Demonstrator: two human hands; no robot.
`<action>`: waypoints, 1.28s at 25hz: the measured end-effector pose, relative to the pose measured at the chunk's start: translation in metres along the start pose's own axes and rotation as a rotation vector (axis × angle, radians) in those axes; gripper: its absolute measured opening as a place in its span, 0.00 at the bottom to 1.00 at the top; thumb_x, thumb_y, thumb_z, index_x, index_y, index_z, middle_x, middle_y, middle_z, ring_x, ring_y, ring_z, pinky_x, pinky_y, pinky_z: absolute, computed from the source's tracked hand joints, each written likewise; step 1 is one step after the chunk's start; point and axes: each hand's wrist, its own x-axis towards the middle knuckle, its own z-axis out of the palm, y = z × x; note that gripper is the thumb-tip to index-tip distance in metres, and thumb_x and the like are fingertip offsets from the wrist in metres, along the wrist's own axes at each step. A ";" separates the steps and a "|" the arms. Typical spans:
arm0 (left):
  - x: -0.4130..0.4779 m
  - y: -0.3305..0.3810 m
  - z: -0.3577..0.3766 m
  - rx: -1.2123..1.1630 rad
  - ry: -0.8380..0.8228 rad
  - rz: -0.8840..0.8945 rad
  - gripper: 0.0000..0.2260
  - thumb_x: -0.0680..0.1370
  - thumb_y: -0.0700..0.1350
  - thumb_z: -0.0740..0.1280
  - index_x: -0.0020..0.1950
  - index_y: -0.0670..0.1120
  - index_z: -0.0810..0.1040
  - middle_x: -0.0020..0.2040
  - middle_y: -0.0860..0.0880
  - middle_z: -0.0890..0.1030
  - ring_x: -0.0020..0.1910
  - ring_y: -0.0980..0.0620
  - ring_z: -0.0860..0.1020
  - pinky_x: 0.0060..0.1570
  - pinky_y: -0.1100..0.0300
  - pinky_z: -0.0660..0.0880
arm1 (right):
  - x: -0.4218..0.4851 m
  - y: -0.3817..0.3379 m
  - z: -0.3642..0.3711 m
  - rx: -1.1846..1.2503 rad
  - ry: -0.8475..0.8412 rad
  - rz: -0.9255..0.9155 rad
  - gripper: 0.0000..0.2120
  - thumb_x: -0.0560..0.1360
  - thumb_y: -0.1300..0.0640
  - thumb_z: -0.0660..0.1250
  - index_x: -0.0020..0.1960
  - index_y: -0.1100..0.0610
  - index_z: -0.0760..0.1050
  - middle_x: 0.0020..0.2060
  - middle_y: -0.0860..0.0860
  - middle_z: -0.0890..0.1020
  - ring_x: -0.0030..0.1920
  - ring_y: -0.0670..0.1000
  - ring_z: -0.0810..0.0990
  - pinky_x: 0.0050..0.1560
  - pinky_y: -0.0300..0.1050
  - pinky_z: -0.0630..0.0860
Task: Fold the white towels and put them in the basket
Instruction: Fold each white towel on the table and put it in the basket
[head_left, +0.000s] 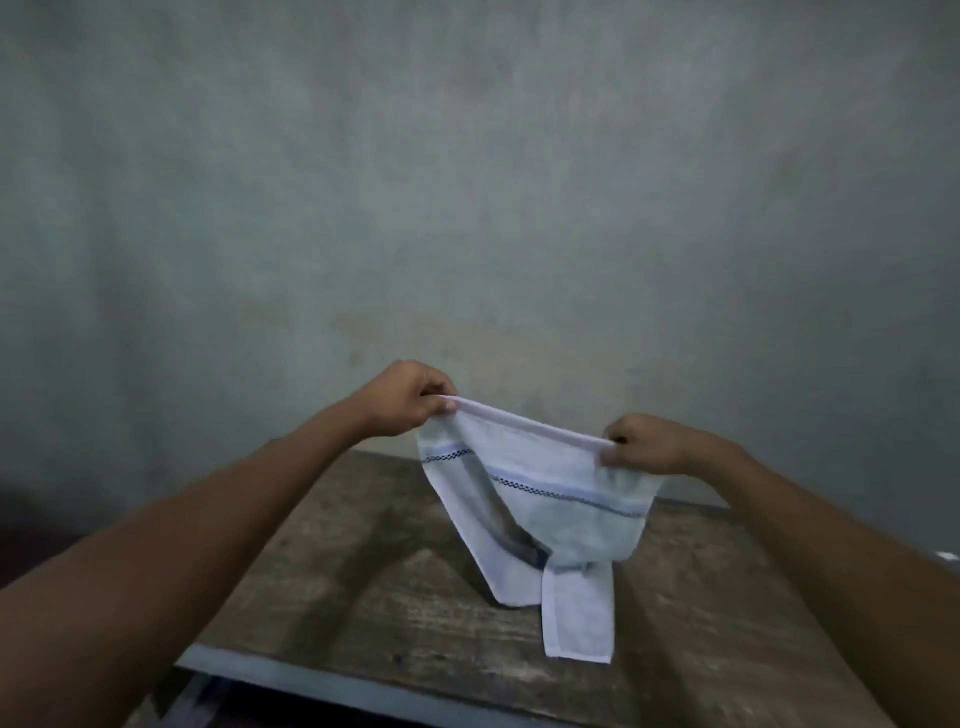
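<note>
A white towel (535, 499) with a blue and dark checked stripe hangs in the air above the wooden table (395, 613). My left hand (410, 400) pinches its top left corner. My right hand (649, 447) pinches the top right corner. The top edge is stretched taut between both hands. The lower part sags and twists, and its bottom end rests on the table. No basket shows in this view.
A bare grey wall (467, 182) rises right behind the table. The table's front edge (322, 680) has a pale metal rim at the lower left. A dark shape (31, 525) sits at the far left beyond the table.
</note>
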 end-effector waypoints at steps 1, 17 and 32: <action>-0.004 0.005 -0.016 0.056 0.011 0.025 0.06 0.77 0.39 0.65 0.48 0.41 0.81 0.44 0.46 0.83 0.40 0.53 0.76 0.35 0.70 0.66 | -0.009 -0.008 -0.020 0.014 0.084 -0.010 0.13 0.75 0.56 0.65 0.33 0.52 0.69 0.31 0.48 0.73 0.36 0.51 0.72 0.34 0.42 0.65; -0.010 0.094 -0.212 -0.425 0.048 -0.108 0.07 0.77 0.38 0.65 0.51 0.36 0.78 0.43 0.43 0.79 0.41 0.50 0.77 0.41 0.66 0.79 | -0.144 -0.053 -0.228 0.525 0.573 -0.030 0.07 0.77 0.57 0.64 0.43 0.59 0.76 0.35 0.52 0.74 0.36 0.48 0.69 0.33 0.42 0.63; 0.061 0.068 -0.157 -0.480 0.550 -0.116 0.07 0.74 0.36 0.69 0.49 0.33 0.80 0.27 0.54 0.81 0.31 0.53 0.80 0.41 0.59 0.82 | -0.086 -0.018 -0.217 0.646 0.805 0.071 0.09 0.75 0.66 0.66 0.36 0.59 0.74 0.38 0.61 0.81 0.36 0.53 0.80 0.35 0.34 0.79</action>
